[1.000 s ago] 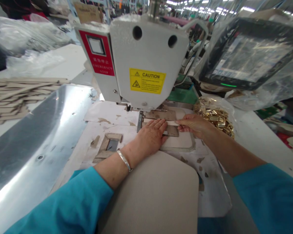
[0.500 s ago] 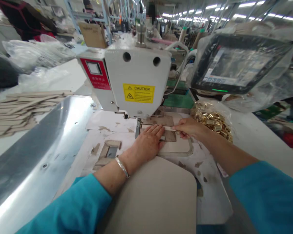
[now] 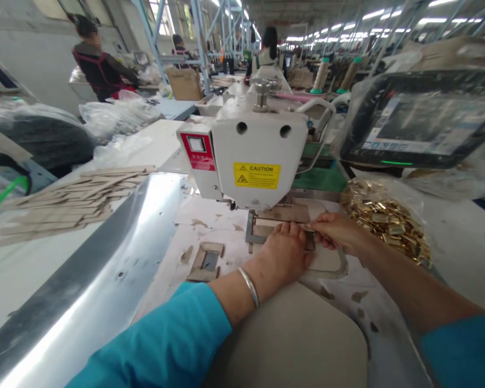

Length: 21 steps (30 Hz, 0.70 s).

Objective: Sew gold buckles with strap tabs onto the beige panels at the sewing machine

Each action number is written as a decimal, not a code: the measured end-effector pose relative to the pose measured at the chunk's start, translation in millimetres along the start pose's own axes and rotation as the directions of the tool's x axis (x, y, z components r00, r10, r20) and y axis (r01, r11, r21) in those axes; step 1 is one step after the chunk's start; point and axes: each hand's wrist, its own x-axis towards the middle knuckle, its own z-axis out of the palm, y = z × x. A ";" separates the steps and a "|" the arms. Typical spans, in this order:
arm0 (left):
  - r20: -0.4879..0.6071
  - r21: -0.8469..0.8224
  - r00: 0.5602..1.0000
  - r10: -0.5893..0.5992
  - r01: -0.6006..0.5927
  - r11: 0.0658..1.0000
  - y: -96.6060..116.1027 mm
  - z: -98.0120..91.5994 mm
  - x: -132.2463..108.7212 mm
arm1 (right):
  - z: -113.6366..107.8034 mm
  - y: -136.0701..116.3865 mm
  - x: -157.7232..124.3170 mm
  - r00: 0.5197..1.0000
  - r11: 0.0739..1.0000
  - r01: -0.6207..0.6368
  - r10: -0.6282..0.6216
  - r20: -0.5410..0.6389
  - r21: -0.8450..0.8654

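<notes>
At far left of the frame, a stack of strips [image 3: 78,202] lies on the worktop [image 3: 44,261]. Just left of centre, a small grey-windowed frame [image 3: 202,262] sits apart from both hands. At centre, under the machine head [image 3: 262,151], a pale strip [image 3: 265,222] lies within the metal clamp [image 3: 250,226], its long axis running roughly left to right across the picture. Its left end is by the clamp's upright side; its right end meets the right hand's fingertips, while its middle passes behind the left hand's fingers.

The left hand [image 3: 283,252], coming up from lower left, is nearer the strip's middle; it lies palm down, fingers together and slightly bent, thumb apart, its grip loose. A large beige panel [image 3: 307,339] spreads below it. Right of centre, the right hand [image 3: 337,230] reaches in from lower right, thumb and curled fingers in a narrow grip, pinching the strip's end. Beyond it, at right, stands a bag of gold metal pieces [image 3: 390,223].
</notes>
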 end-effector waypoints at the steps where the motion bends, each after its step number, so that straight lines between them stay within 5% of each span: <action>1: -0.003 0.000 1.000 -0.028 0.028 1.000 -3.7 -1.5 -4.5 | 0.5 0.1 -0.1 1.000 1.000 -0.001 0.001 -0.002 -0.006; 8: 0.001 0.031 0.976 -0.218 0.218 0.976 -26.7 -9.3 -32.6 | -2.6 0.8 4.1 1.000 1.000 -0.009 0.009 0.021 -0.030; 15: 0.034 0.062 0.963 -0.267 0.264 0.962 -24.9 -15.2 -31.8 | -17.5 -0.6 1.0 0.988 0.999 -0.030 0.026 0.154 0.025; 21: 0.011 0.001 0.995 -0.095 0.095 0.996 -16.4 -13.1 -24.2 | -16.0 0.0 6.1 0.989 0.995 -0.044 0.031 0.145 0.084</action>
